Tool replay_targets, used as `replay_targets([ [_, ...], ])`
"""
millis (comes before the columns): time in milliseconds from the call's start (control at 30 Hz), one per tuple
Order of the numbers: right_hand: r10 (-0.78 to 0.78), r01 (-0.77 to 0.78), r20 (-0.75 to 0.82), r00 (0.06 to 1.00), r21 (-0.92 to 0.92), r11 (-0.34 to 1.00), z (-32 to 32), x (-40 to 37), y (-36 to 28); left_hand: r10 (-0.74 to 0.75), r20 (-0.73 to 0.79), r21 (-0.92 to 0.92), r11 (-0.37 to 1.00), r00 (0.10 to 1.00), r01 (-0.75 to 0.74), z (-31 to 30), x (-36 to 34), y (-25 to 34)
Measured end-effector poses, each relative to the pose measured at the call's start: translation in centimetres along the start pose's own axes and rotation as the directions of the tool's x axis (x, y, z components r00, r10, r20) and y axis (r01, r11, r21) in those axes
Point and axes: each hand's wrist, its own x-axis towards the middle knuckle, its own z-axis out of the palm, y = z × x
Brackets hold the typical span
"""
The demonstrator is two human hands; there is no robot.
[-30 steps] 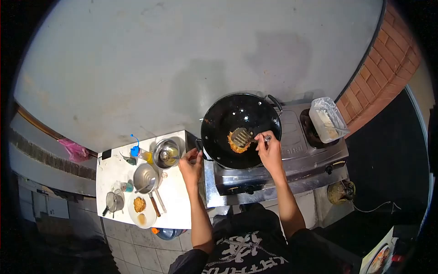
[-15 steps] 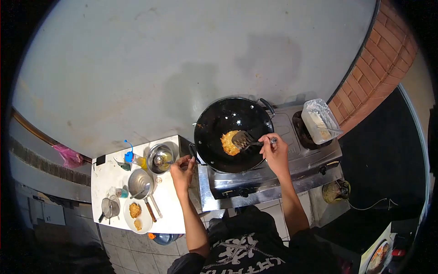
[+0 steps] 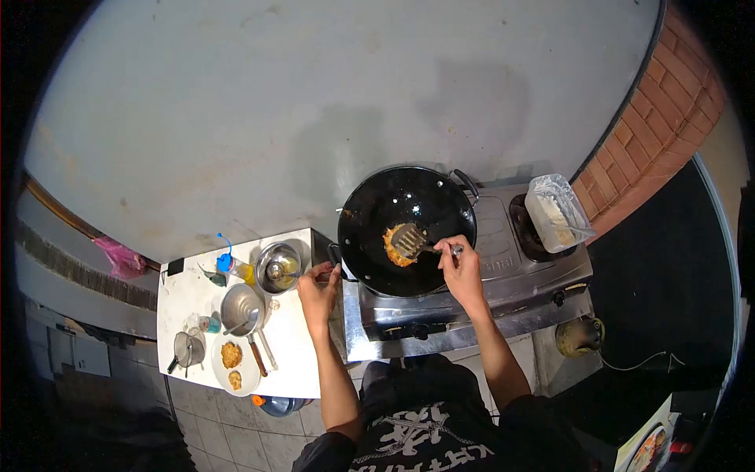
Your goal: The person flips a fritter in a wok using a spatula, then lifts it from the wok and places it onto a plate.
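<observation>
A black wok sits on the stove, with a golden-brown fritter frying in it. My right hand is closed round the handle of a slotted spatula. The spatula's blade lies over the fritter and covers much of it. At the wok's left side my left hand grips the loop handle with its fingertips.
Left of the stove, a white table holds a plate with fried pieces, a saucepan, a steel bowl and a blue-capped bottle. A plastic container stands on the right burner.
The spatula has shifted left and its blade now lies flatter over the fritter, covering more of it. My right hand has moved slightly left; my left hand stays at the handle.
</observation>
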Motion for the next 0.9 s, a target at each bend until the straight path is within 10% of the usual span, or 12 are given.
replay_targets([
  [900, -0.03, 0.031, 0.005, 1.0, -0.2, 0.979, 0.7, -0.6, -1.9, -0.038, 0.009, 0.012, 0.999, 0.999, 0.038, 0.6, 1.1, -1.0],
])
